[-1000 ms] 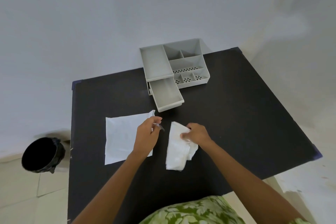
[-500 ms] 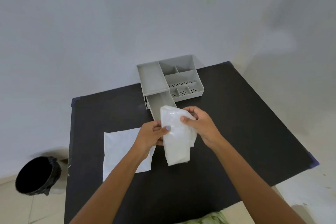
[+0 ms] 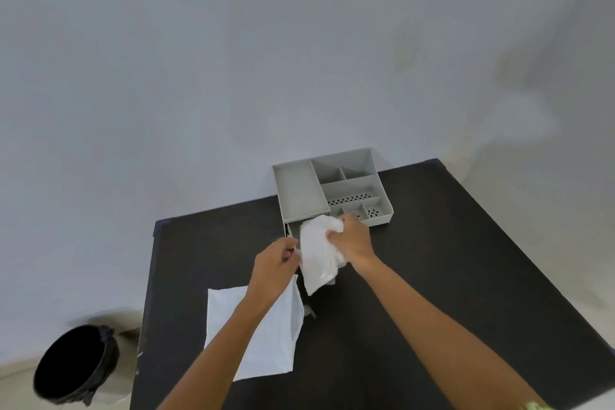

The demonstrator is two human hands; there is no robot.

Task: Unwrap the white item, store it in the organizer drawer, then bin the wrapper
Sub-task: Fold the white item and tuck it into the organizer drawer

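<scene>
The crumpled white item hangs upright over the organizer's pulled-out drawer, which it mostly hides. My right hand grips its upper right part. My left hand pinches its left edge with thumb and fingertips. The flat white wrapper lies on the black table, partly under my left forearm. The grey organizer stands at the table's far edge against the wall.
A black bin with a dark liner stands on the floor left of the table. A small grey scrap lies beside the wrapper's right edge. The organizer's top compartments are open trays.
Both hands lifted the white item off the table and carried it away from me to above the open drawer. The wrapper stayed flat on the table.
</scene>
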